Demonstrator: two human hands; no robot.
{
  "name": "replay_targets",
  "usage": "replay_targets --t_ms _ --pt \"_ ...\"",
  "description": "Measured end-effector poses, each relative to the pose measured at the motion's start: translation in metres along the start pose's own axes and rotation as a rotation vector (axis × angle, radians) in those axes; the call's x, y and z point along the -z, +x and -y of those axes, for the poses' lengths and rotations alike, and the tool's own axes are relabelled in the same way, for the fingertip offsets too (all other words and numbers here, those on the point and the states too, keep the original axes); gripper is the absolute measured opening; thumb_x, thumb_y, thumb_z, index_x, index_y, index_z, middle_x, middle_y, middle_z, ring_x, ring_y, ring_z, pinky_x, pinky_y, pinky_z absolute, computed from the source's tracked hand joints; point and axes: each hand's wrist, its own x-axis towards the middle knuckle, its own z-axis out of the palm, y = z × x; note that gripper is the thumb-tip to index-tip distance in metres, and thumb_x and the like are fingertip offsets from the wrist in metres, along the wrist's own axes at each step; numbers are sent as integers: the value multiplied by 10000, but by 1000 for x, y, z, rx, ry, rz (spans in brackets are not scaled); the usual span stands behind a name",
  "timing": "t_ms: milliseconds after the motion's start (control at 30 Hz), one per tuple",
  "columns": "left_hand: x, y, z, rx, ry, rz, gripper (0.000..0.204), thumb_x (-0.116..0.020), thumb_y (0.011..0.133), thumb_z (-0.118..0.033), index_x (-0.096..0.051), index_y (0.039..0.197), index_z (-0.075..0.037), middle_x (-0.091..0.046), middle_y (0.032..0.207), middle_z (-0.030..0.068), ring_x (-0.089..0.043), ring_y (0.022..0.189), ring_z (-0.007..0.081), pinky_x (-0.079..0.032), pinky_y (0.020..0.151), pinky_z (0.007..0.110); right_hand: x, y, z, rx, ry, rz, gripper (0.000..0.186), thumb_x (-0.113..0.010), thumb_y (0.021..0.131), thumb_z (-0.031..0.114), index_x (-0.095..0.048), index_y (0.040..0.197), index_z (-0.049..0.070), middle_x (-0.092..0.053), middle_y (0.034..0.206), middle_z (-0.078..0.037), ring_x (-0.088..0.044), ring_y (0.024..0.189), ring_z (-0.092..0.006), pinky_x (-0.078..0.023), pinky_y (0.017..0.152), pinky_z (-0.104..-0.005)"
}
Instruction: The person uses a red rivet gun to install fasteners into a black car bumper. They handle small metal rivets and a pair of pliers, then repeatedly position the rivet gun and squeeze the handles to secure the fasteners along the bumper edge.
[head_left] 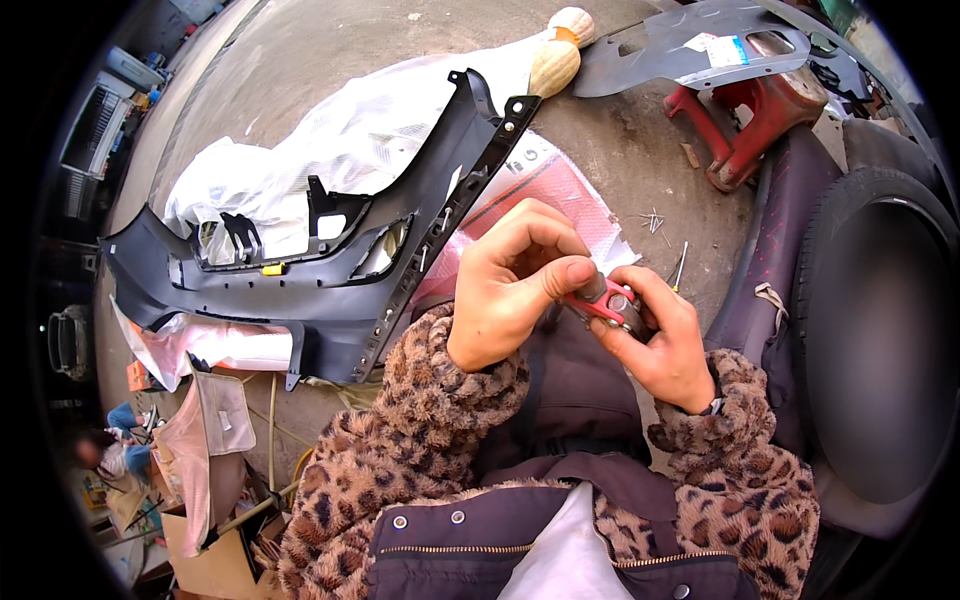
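Observation:
Just in front of my chest I hold a small red device with grey metal parts (618,300); its exact kind is not clear. My left hand (510,285) pinches its grey end between thumb and forefinger, the other fingers curled. My right hand (660,340) grips the red body from the other side, with the thumb below and fingers around it. To the left of my hands lies a dark grey car bumper cover (340,335), its inner side up and a yellow piece (273,269) on it. Beyond my right hand, a thin screwdriver (682,266) rests on the floor.
White wrapping (320,115) and pink bubble wrap (560,195) lie under and behind the bumper. Several screws (655,222) are scattered ahead. A red stool (735,125) supports a grey panel (650,65). A tyre (815,240) stands at right; a cardboard box (205,555) and a person (125,455) are lower left.

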Motion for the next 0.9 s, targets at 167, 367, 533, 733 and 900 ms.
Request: replay_targets --t_ms 167,367,533,733,900 --pt "0 0 0 -62 77 24 329 -742 910 -139 -650 1150 67 -582 1024 66 -597 843 120 -483 740 247 2 -1 6 -21 -24 9 409 -779 808 76 -592 1163 -6 -655 1030 -130 -652 907 -223 -512 825 -323" --pt "-3 -8 7 18 -149 -24 366 -730 910 -80 -618 1231 54 -646 1092 129 -681 929 177 -559 864 312 0 0 8 16 -83 12 403 -774 816 76 -591 1166 -8 -660 1010 -128 -653 912 -221 -513 825 -323" --pt "-9 -3 1 -53 -21 3 393 -698 940 -80 -585 1296 40 -643 1132 101 -644 994 140 -529 821 267 2 -1 9 -78 -23 13 397 -771 819 80 -590 1161 -6 -657 1016 -128 -657 908 -225 -515 821 -328" --pt "-2 -7 15 -62 -159 105 419 -680 954 -89 -569 1343 21 -620 1191 88 -528 800 72 -462 712 224 1 -3 3 20 2 20 388 -776 815 75 -594 1152 10 -644 1008 -130 -653 893 -234 -514 812 -331" --pt "-3 -3 10 -147 -9 39 401 -677 956 -86 -580 1332 16 -628 1081 72 -609 844 89 -508 731 235 1 -2 10 -30 -10 26 377 -773 814 80 -594 1139 14 -637 993 -130 -647 883 -238 -513 802 -337"
